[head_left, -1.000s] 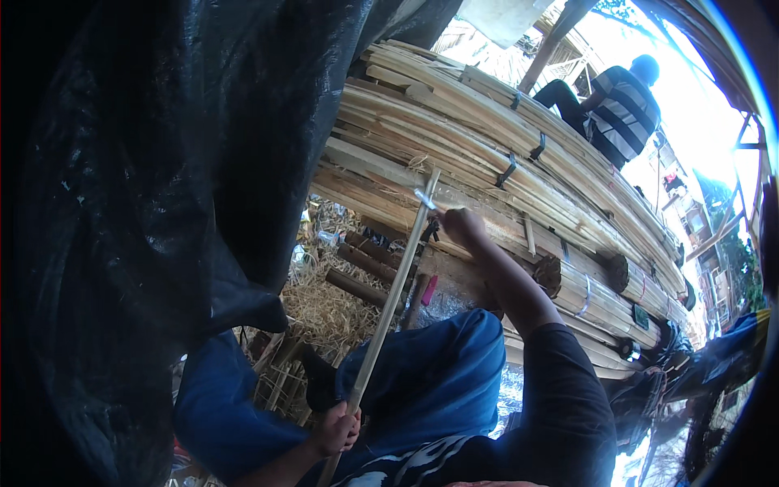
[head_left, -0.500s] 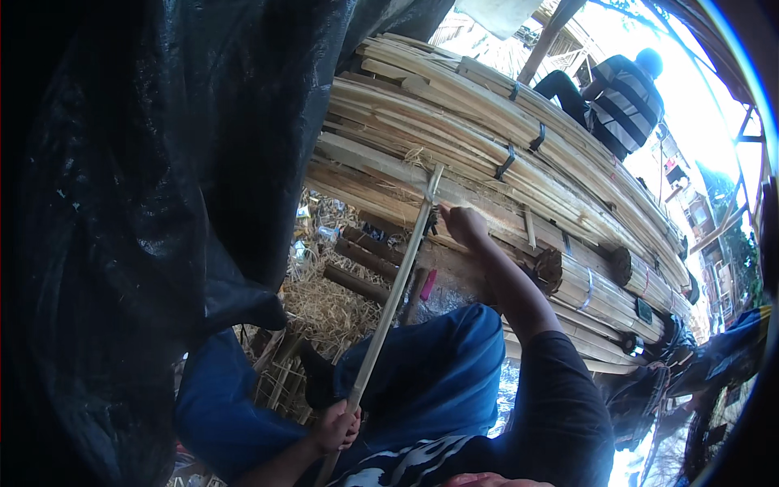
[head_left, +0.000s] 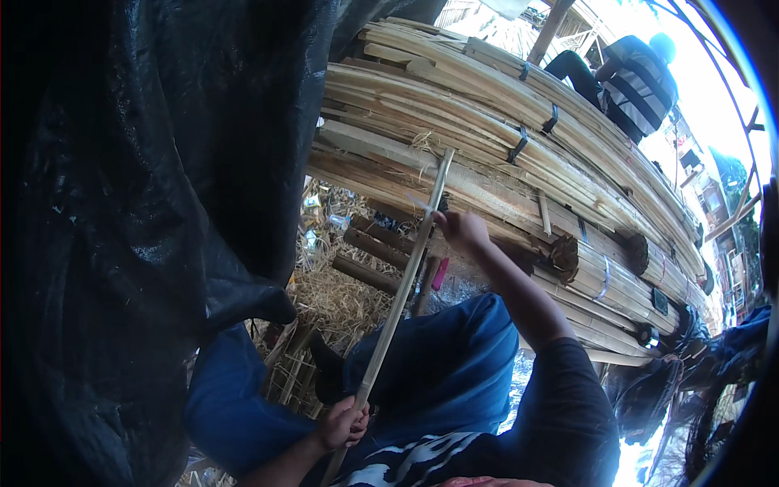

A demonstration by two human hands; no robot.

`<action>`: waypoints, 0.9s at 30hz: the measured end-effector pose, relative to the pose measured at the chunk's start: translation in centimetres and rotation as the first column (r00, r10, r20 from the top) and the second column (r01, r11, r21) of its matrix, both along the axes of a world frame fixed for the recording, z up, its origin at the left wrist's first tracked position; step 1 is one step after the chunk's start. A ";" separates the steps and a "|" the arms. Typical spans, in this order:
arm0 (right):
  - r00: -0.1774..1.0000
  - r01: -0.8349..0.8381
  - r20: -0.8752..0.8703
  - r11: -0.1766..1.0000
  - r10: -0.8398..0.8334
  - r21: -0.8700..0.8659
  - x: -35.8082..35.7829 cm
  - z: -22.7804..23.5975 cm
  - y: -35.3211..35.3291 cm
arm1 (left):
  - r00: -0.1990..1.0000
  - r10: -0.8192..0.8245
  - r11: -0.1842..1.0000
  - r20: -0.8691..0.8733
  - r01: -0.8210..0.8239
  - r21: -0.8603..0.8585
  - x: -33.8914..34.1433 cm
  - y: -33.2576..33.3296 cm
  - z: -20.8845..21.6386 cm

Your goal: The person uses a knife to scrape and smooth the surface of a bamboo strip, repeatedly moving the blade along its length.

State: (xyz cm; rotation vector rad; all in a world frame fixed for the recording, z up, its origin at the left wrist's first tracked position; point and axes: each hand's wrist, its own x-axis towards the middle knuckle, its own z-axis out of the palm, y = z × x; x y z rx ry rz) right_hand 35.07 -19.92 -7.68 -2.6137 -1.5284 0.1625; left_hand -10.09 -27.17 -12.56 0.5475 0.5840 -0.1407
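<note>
A long pale bamboo strip (head_left: pixel 398 312) slants up from my lap, and its far end rests near the pile of wood. My left hand (head_left: pixel 344 424) is wrapped round its lower part. My right hand (head_left: pixel 464 231) is closed beside the upper part. It grips what looks like a knife (head_left: pixel 419 203), whose thin bright blade lies across the strip. My fingers cover the knife's handle.
Bundles of long strips (head_left: pixel 487 105), tied with dark bands, lie across the far side. Shavings (head_left: pixel 333 296) and short round poles (head_left: pixel 369 274) lie below. A black sheet (head_left: pixel 235 162) hangs at left. A person in a striped shirt (head_left: pixel 641 85) sits beyond the bundles.
My right hand has shifted slightly, and the bright blade now shows across the strip. The whole view has moved a little; my left hand keeps its hold.
</note>
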 end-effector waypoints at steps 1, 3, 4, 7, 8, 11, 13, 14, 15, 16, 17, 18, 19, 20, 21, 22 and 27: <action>0.999 -0.029 -0.014 1.000 0.029 0.005 -1.2 0.1 -1.1 | 1.000 -0.008 1.000 0.011 0.008 0.006 0.3 0.2 0.2; 0.985 -0.167 -0.037 0.985 0.168 0.039 -3.5 -0.1 -2.8 | 1.000 -0.008 1.000 0.013 0.008 0.005 0.4 0.5 0.2; 0.985 -0.167 -0.040 0.985 0.168 0.037 -3.6 -0.7 -3.3 | 0.999 -0.026 0.999 0.023 0.026 0.027 0.6 0.6 0.2; 0.966 -0.257 0.083 0.954 0.247 0.154 -3.0 -1.5 -3.6 | 0.999 -0.042 0.998 0.015 0.042 0.038 0.6 0.7 -0.2; 0.990 -0.139 0.046 0.989 0.137 0.058 -2.0 -0.5 -2.5 | 0.999 -0.039 0.999 0.000 0.039 0.031 0.6 0.7 -0.2; 0.999 0.027 0.027 0.999 -0.026 -0.027 2.3 0.3 -0.3 | 1.000 0.019 0.969 0.015 -0.023 0.245 1.6 1.0 0.7; 0.999 -0.006 0.050 1.000 0.006 0.017 4.2 -0.5 0.3 | 0.996 0.074 0.948 0.041 -0.083 0.308 2.7 1.1 0.6; 0.997 -0.037 0.075 0.997 0.033 0.061 4.6 -1.1 0.6 | 0.990 0.123 0.919 0.070 -0.140 0.369 3.2 1.3 0.8; 0.997 -0.043 0.071 0.997 0.038 0.061 4.8 -1.8 0.8 | 0.989 0.129 0.918 0.066 -0.144 0.369 3.7 1.5 1.1; 0.993 -0.071 0.098 0.995 0.063 0.074 4.4 -2.1 0.9 | 0.990 0.132 0.943 0.045 -0.139 0.303 4.3 1.8 2.0; 0.988 -0.098 0.125 0.991 0.087 0.086 4.2 -2.4 1.1 | 0.991 0.133 0.963 0.025 -0.135 0.235 4.5 1.9 2.5; 0.988 -0.105 0.121 0.991 0.094 0.084 4.3 -2.3 1.6 | 0.990 0.140 0.962 0.021 -0.141 0.233 4.4 1.9 2.1; 0.994 -0.009 0.106 0.999 0.004 0.052 4.8 -1.9 2.2 | 0.997 0.080 0.965 -0.019 -0.072 0.254 4.4 1.8 1.7; 0.991 0.093 0.099 0.996 -0.094 0.018 5.8 -1.5 2.3 | 0.998 0.012 0.963 -0.054 0.003 0.271 4.5 1.7 1.4; 0.981 0.118 0.145 0.988 -0.131 0.095 7.3 -1.7 2.2 | 0.999 0.009 0.964 -0.054 0.006 0.267 4.6 1.4 1.5; 0.980 0.125 0.145 0.988 -0.138 0.092 7.5 -1.7 2.3 | 0.997 0.013 0.970 -0.081 0.007 0.245 4.7 1.3 1.6; 0.987 0.149 0.070 0.988 -0.147 -0.031 8.0 -0.9 2.1 | 0.995 0.021 0.988 -0.093 -0.006 0.153 3.4 0.9 1.3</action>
